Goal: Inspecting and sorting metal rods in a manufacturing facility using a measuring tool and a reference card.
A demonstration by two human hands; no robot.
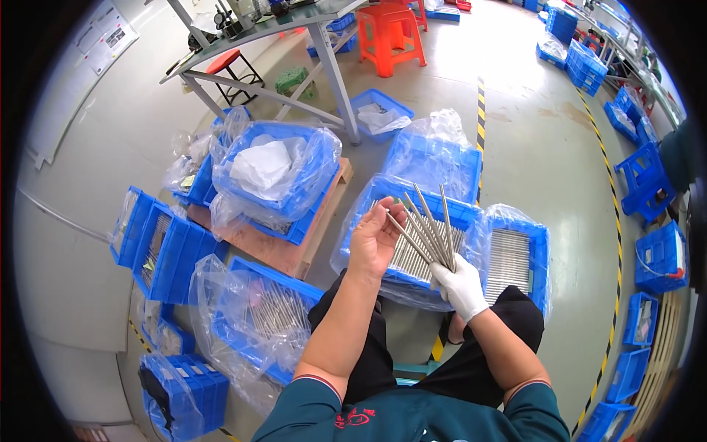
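My right hand [461, 286], in a white glove, is closed around the lower ends of several thin metal rods [431, 228], which fan out upward. My bare left hand [374, 239] has its fingers curled at the upper end of the leftmost rod, seemingly pinching it. Beneath both hands is a blue crate [460, 214] lined with clear plastic, where more metal rods lie side by side. To its right, a second blue crate [540, 250] holds a neat row of similar rods [508, 258]. My left hand partly hides the near crate's left side.
At left, a plastic-lined blue crate [230, 324] contains loose rods. Stacked blue crates [324, 173] stand on a wooden pallet [291, 254]. A metal-legged workbench [335, 81] and red stools [390, 44] are farther off. Striped floor tape [481, 125] runs ahead.
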